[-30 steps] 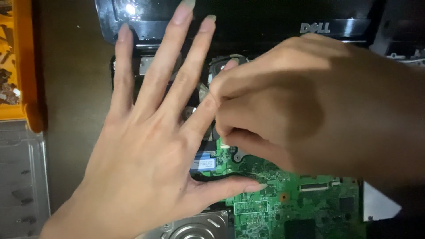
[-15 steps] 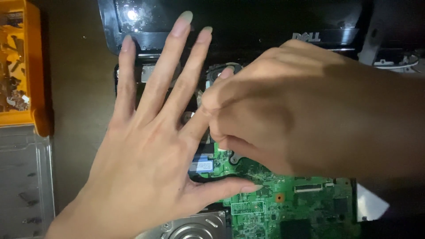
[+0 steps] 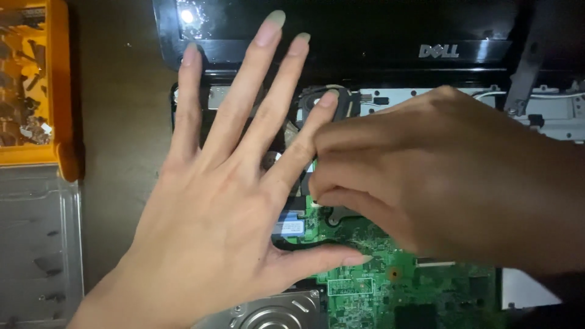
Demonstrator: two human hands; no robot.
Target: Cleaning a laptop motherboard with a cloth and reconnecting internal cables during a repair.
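Both hands work over an opened laptop point(image 3: 378, 109) near the tabletop's point(image 3: 122, 122) far edge. Left hand point(image 3: 225, 207) lies flat, fingers spread, holding nothing. Right hand point(image 3: 439, 176) pinches something small near the black fan point(image 3: 323, 100); what it is stays hidden. A slipped fingertip could scrape the bare green circuit board point(image 3: 390, 286). Dim light; an orange parts tray point(image 3: 36, 85) sits at the left edge.

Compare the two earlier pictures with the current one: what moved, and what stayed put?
Little changed. The right hand slid slightly rightward and lower over the green circuit board, fingertips pinched as before; what they pinch is hidden. The left hand stayed spread flat on the opened laptop. The orange tray kept its place.
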